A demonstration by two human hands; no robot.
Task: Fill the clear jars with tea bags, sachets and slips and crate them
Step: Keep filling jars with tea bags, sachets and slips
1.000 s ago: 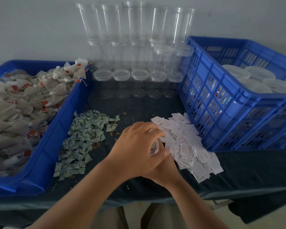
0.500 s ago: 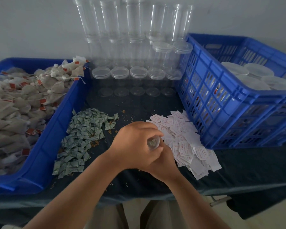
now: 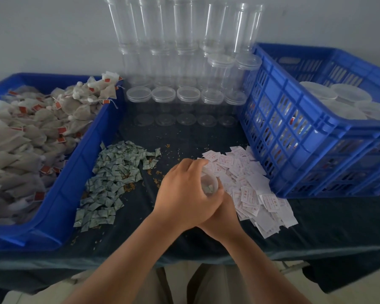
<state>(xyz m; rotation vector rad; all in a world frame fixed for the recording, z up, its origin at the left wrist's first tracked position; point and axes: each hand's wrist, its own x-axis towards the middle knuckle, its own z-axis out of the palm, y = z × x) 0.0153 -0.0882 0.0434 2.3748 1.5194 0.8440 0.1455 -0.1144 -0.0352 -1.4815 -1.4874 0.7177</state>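
Note:
A clear jar (image 3: 209, 185) sits between both my hands at the table's middle front, with a greenish sachet showing inside. My left hand (image 3: 182, 194) curls over its top and side. Under it, my right hand (image 3: 223, 216) wraps the jar from below; most of it is hidden. Green sachets (image 3: 112, 178) lie heaped to the left of my hands, and white slips with red print (image 3: 248, 189) to the right. Tea bags (image 3: 31, 137) with red tags fill the blue tray (image 3: 79, 172) on the left. The blue crate (image 3: 305, 137) on the right holds lidded jars (image 3: 338, 97).
Rows of empty clear jars (image 3: 184, 99) are stacked against the back wall, some lidded, some upside down. Loose tea crumbs dot the dark tablecloth (image 3: 338, 227). The table's front edge runs just below my forearms.
Both hands stay clasped on the jar. The left hand has shifted slightly so more of the jar's mouth and the sachet inside show.

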